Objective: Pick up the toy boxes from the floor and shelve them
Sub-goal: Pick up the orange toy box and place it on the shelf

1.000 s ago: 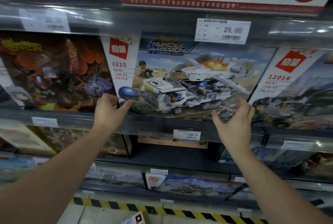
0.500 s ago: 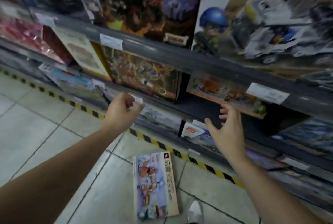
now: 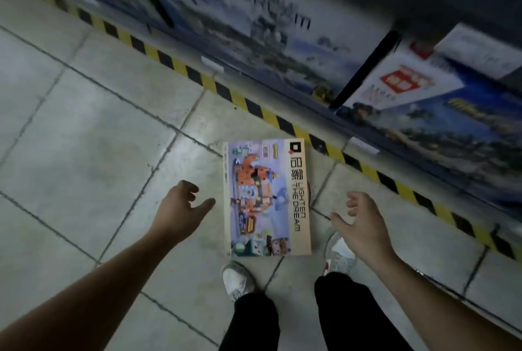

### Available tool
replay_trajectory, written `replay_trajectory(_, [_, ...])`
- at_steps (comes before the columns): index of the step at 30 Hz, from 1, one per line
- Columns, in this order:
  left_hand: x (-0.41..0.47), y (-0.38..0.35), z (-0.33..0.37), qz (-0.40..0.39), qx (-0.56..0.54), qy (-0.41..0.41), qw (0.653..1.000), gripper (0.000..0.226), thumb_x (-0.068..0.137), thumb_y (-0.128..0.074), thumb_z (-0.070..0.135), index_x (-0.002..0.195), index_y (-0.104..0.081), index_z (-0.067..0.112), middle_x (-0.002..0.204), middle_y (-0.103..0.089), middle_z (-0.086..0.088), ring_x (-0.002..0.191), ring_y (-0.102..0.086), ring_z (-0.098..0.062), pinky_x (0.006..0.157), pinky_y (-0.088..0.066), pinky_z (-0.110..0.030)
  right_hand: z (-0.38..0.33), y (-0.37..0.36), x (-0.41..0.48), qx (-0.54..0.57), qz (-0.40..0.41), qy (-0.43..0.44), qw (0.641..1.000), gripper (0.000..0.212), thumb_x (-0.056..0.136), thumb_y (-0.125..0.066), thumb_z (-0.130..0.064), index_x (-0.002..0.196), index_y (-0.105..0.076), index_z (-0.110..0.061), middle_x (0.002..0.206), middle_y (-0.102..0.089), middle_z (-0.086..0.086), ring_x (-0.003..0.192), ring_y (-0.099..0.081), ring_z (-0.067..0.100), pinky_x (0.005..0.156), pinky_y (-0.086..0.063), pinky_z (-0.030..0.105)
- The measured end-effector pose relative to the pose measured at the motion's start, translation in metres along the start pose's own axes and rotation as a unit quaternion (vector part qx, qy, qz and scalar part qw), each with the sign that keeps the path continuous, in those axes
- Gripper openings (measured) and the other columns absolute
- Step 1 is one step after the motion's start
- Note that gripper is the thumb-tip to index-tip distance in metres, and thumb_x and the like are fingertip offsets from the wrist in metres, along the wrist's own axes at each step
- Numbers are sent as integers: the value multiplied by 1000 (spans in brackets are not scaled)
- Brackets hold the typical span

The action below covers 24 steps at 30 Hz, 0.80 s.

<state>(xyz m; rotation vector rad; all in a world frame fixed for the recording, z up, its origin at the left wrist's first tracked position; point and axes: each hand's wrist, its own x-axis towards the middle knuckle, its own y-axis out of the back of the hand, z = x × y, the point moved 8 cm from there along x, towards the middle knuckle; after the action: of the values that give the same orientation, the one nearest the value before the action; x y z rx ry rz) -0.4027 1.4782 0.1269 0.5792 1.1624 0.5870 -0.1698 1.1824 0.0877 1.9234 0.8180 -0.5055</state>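
Note:
A flat toy box [image 3: 267, 198] with a pale purple picture and the words "LIGHTEN THE DREAM" lies face up on the tiled floor, just in front of my feet. My left hand [image 3: 182, 211] hovers a little to the box's left, fingers apart and holding nothing. To the right of the box my right hand [image 3: 360, 225] is also spread and holds nothing. Neither hand touches the box.
The bottom shelf [image 3: 333, 116] runs diagonally across the top right, filled with large toy boxes [image 3: 440, 102]. A yellow-and-black hazard strip [image 3: 248, 103] marks the shelf's foot. My two white shoes [image 3: 237, 280] stand right behind the box. Grey floor tiles [image 3: 84, 139] spread to the left.
My view has swung down from the upper shelves to the floor. Both hands have dropped from the shelved truck box to either side of the box on the floor.

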Motion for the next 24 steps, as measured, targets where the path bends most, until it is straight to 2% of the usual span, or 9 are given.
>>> replay_trajectory(4, [55,-83,-54,-29,4,59,998,58,81,-76,42,125,-56,9,116,-62,-11,93,-58,-23,74,-43,-32,68,-71,57,-28,-45,-46,998,58,84,-76,-24,132,-50,-8,124,-55,11,108,-59,29,87,-48,37])
replay_trajectory(7, [89,-128,-83,-40,-12,111,993,63,81,-76,41,130,-53,10,124,-60,-13,96,-56,-24,77,-44,-33,105,-115,96,-38,-75,-81,993,57,85,-73,-27,134,-50,-7,128,-56,13,111,-60,30,87,-44,31])
replay_trajectory(12, [137,-179,-109,-64,-32,147,987,77,79,-78,42,142,-45,13,138,-53,-14,114,-59,-33,88,-50,-39,145,-171,148,-14,-112,-145,983,65,88,-70,-35,141,-42,-9,138,-52,14,120,-55,30,92,-43,32])
replay_trajectory(18, [173,-225,-124,-94,-147,214,961,90,81,-77,35,154,-27,20,154,-38,-10,134,-44,-32,99,-40,-45,171,-220,173,73,-145,-212,964,79,87,-71,-33,151,-29,-12,146,-46,10,129,-50,29,92,-38,28])
replay_trajectory(20, [179,-237,-127,-108,-179,230,950,89,83,-75,36,155,-25,23,152,-41,-5,134,-43,-32,98,-37,-50,170,-234,176,105,-156,-215,958,75,83,-74,-32,146,-37,-15,139,-53,5,122,-56,27,90,-43,29])
replay_trajectory(22, [183,-249,-128,-127,-195,237,943,75,83,-74,37,147,-35,28,137,-51,-2,127,-47,-32,96,-35,-53,168,-250,179,139,-169,-209,953,64,75,-77,-35,132,-49,-22,128,-63,-1,109,-63,21,85,-52,32])
replay_trajectory(24, [185,-256,-128,-137,-210,241,938,58,83,-74,35,134,-47,29,125,-57,-4,115,-53,-30,91,-40,-52,161,-259,178,167,-182,-200,948,50,79,-76,-31,121,-49,-27,116,-64,-8,101,-61,14,73,-51,25])
